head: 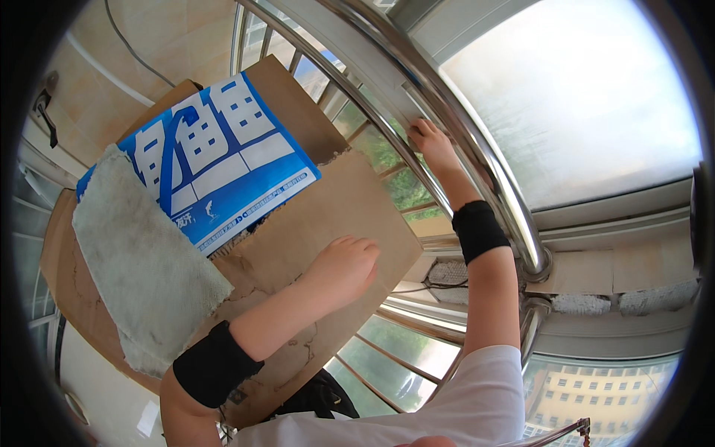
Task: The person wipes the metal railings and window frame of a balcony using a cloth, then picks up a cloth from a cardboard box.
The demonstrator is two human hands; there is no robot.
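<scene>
My left hand (349, 268) is loosely curled above a large brown cardboard sheet (357, 207); nothing shows in it, though its palm is turned away. Between two shiny steel rails, my right hand (433, 142) reaches to the white window frame (385, 75). Its fingers are bent, and their tips are partly hidden, so a grip cannot be made out. A blue and white printed bag (262, 184) with a blue handle lies on the cardboard. Over the bag's near-left edge rests a worn grey-green cloth (145, 268). Black bands circle both of my forearms.
A thick steel handrail (475, 128) runs beside my right arm, with a thinner rail (357, 92) alongside. Barred windows show trees and a yellow building (597, 385) outside. A dark bag (324, 394) is partly under the cardboard. Broken tile edging (581, 304) lines the sill.
</scene>
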